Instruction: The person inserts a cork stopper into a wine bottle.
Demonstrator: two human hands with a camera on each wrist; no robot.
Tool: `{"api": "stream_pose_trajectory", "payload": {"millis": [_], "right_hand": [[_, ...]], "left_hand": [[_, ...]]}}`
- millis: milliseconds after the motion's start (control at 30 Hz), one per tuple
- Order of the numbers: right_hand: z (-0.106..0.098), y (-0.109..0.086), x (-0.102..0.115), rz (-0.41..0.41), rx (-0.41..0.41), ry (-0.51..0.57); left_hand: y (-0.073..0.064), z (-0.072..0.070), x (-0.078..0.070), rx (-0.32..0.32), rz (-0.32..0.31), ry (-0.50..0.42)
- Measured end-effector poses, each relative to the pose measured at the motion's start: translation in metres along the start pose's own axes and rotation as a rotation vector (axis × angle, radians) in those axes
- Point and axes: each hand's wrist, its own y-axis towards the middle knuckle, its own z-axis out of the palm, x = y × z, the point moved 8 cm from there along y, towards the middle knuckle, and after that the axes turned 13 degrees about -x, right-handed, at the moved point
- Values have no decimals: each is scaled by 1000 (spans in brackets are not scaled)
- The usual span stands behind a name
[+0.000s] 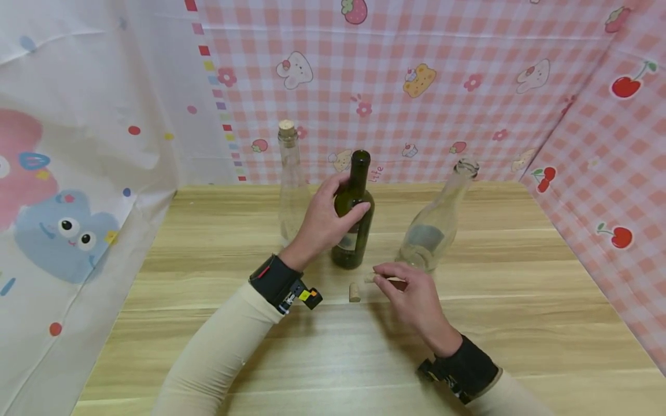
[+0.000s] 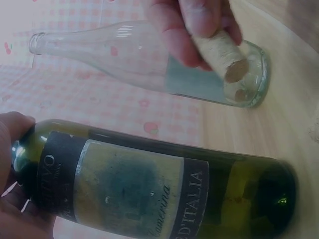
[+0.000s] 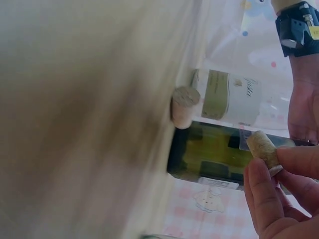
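Observation:
My left hand [image 1: 325, 218] grips the shoulder of a dark green wine bottle [image 1: 360, 245], which stands on the table; its label faces the left wrist view. No cork shows at its mouth. Between thumb and fingertips, my right hand [image 1: 415, 300] pinches a cork [image 3: 262, 149], held low in front of the bottles. A second cork [image 1: 354, 293] stands upright on the table, just left of that hand. Behind my left hand is a clear bottle [image 1: 290, 167] with a cork [image 1: 286, 128] in its mouth. Another clear bottle [image 1: 442, 214], its mouth uncorked, stands behind my right hand.
The wooden table [image 1: 520, 289] has its back edge against a pink checked cloth [image 1: 395, 34]. A white printed cloth [image 1: 93, 156] hangs on the left, and more checked cloth [image 1: 588, 190] borders the right side.

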Motion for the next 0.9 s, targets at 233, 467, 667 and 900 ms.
{"api": "stream_pose_trajectory", "payload": {"millis": [233, 467, 667, 900], "right_hand": [[1, 18, 12, -80, 80, -113], [1, 32, 24, -150, 133, -159], [-3, 44, 33, -158, 184, -207], [-10, 59, 50, -234, 182, -239]], "left_hand": [[-1, 1, 2, -4, 6, -18], [0, 2, 3, -8, 12, -25], [0, 3, 2, -3, 15, -32], [-1, 3, 3, -8, 34, -51]]}}
